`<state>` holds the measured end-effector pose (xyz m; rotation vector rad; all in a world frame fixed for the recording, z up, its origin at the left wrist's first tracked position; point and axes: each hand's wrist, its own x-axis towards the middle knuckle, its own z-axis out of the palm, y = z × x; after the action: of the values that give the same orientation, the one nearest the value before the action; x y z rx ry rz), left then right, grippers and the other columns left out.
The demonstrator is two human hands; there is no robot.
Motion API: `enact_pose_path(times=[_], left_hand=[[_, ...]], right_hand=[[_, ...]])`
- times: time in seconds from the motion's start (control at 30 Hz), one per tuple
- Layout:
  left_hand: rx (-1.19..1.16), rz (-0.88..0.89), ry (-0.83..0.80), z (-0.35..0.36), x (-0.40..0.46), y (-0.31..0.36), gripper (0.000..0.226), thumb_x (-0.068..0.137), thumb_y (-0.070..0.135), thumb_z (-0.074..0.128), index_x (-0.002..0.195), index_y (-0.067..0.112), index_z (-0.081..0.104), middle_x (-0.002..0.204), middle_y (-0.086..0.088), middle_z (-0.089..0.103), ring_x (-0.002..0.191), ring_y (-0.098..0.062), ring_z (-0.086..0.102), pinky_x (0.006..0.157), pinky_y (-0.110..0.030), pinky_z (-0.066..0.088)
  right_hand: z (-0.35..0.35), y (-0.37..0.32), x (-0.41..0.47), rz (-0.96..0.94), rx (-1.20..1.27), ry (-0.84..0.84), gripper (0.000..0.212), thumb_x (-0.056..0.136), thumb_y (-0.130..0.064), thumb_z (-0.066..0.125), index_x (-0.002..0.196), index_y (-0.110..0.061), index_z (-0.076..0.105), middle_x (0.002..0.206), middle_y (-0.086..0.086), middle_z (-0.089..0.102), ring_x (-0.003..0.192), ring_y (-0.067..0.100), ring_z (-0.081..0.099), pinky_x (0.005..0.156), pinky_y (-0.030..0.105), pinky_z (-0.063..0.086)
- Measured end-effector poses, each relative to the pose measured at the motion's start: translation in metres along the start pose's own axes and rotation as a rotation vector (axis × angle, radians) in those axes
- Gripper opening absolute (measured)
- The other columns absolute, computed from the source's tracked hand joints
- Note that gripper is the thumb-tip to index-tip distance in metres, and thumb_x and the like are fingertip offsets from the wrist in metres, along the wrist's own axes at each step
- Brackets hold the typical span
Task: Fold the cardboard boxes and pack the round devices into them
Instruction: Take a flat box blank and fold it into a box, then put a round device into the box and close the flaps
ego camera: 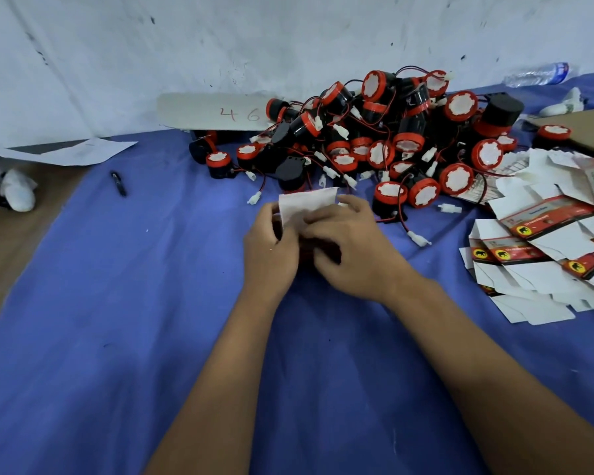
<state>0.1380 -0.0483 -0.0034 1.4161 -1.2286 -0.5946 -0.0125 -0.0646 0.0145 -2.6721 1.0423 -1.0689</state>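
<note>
A small cardboard box, red outside and white inside, sits on the blue cloth between my hands, its white flap standing up. My left hand grips the box's left side. My right hand lies over its top and right side, fingers curled on the flap's base. Most of the box is hidden under my hands. Behind it lies a heap of round devices, black with red rims, white faces and red-black wires. A stack of flat unfolded boxes lies at the right.
A black pen lies on the blue cloth at left. A card marked 46 leans on the white wall. A plastic bottle lies at the far right, brown cardboard below it. Paper and bare brown table are at left.
</note>
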Motion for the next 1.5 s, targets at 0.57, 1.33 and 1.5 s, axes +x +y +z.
enact_pose_path(times=[0.57,1.33,1.5], left_hand=[[0.168,-0.028,0.123,-0.004,-0.005,0.004,0.042,0.091,0.0,0.048,0.127,0.018,0.061,0.116,0.005,0.064,0.111,-0.024,0.062,0.082,-0.04,0.058],[0.285,-0.124,0.335,-0.019,0.003,-0.002,0.029,0.086,0.003,0.048,0.109,0.017,0.058,0.113,0.003,0.066,0.105,-0.025,0.063,0.086,-0.05,0.058],[0.256,-0.156,0.318,-0.02,0.005,-0.001,0.024,0.087,0.005,0.049,0.108,0.013,0.059,0.108,0.001,0.066,0.102,-0.025,0.063,0.084,-0.049,0.057]], right_hand=[[-0.013,0.046,-0.003,0.429,-0.2,0.246,0.048,0.092,-0.022,0.063,0.14,-0.02,0.057,0.104,0.002,0.074,0.103,0.033,0.06,0.087,0.042,0.048],[-0.018,0.031,-0.01,0.823,-0.595,-0.138,0.071,0.079,-0.069,0.071,0.117,-0.009,0.065,0.13,0.017,0.051,0.13,0.042,0.036,0.106,0.053,0.032],[-0.028,0.024,-0.009,0.782,-0.503,0.183,0.065,0.073,-0.058,0.084,0.119,-0.016,0.064,0.135,0.02,0.041,0.128,0.043,0.035,0.1,0.052,0.032]])
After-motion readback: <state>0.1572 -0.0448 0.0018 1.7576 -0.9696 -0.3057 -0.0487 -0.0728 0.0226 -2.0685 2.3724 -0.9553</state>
